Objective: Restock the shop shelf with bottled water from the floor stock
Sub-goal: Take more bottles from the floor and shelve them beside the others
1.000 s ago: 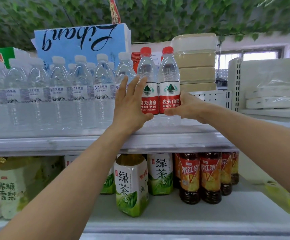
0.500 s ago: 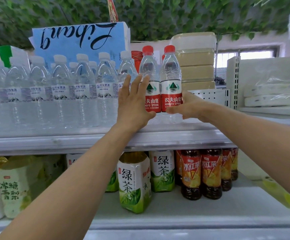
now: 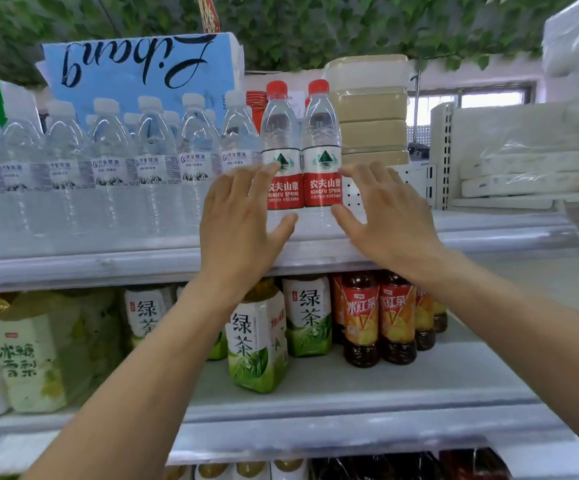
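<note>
Two red-capped, red-labelled water bottles stand upright side by side on the upper shelf [image 3: 488, 233], the left bottle [image 3: 282, 147] touching the right bottle [image 3: 322, 147]. My left hand [image 3: 243, 223] hovers just in front of the left one, fingers spread and relaxed, holding nothing. My right hand [image 3: 385, 220] is open beside and in front of the right bottle, a little apart from it. Left of the pair runs a row of clear white-capped water bottles [image 3: 153, 161].
Green tea cartons [image 3: 256, 344] and dark iced-tea bottles [image 3: 378, 317] fill the shelf below. A blue box [image 3: 135, 67] and stacked beige containers [image 3: 371, 112] stand behind the upper row. White packages [image 3: 523, 168] lie at right. More drinks show on the lowest shelf.
Both hands have let go of the two red-labelled bottles and drawn back toward me with fingers spread. The bottles stay upright on the shelf.
</note>
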A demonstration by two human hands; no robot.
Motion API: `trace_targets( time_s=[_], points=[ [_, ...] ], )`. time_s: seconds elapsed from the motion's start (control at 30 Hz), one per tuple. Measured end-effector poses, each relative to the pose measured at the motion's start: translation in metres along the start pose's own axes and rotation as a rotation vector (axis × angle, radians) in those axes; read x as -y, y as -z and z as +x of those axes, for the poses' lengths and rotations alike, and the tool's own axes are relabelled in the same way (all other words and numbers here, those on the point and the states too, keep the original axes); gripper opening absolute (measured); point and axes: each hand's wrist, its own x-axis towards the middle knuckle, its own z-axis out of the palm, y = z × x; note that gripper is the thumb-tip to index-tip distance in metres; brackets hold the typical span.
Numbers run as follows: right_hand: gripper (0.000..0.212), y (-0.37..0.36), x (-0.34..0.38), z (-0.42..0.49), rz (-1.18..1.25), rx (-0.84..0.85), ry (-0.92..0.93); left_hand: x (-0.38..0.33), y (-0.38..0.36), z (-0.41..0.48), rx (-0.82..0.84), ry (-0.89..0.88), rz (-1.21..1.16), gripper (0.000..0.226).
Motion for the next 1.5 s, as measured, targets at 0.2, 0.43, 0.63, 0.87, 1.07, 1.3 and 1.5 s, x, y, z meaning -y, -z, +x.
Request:
trace_targets(
  time_s=[0.2,0.43,0.63,0.87,1.07,1.3,1.5],
  points=[
    [0.046,0.013,-0.008,-0.076,0.018,0.002,0.140,-0.033,0.028,-0.076,0.059,-0.004,0.028,0.054],
    [0.054,0.010,-0.018,-0.168,0.029,0.245,0.153,-0.074,0.050,-0.167,0.317,0.077,0.068,0.057],
    [0.064,-0.001,-0.019,-0.254,0.113,0.637,0.101,-0.098,0.057,-0.258,0.701,0.289,0.088,0.073],
    [0.064,-0.044,-0.008,-0.371,0.226,0.949,0.051,-0.101,0.065,-0.389,0.993,0.581,-0.038,0.073],
    [0.059,-0.107,0.007,-0.470,0.224,1.246,-0.017,-0.099,0.046,-0.520,1.202,0.965,-0.159,0.069],
    [0.048,-0.187,0.024,-0.629,0.267,1.509,-0.180,-0.102,0.029,-0.693,1.397,1.278,-0.216,0.061],
    [0.052,-0.254,0.010,-0.776,0.290,1.630,-0.399,-0.092,0.002,-0.834,1.502,1.424,-0.159,0.057]
  ],
)
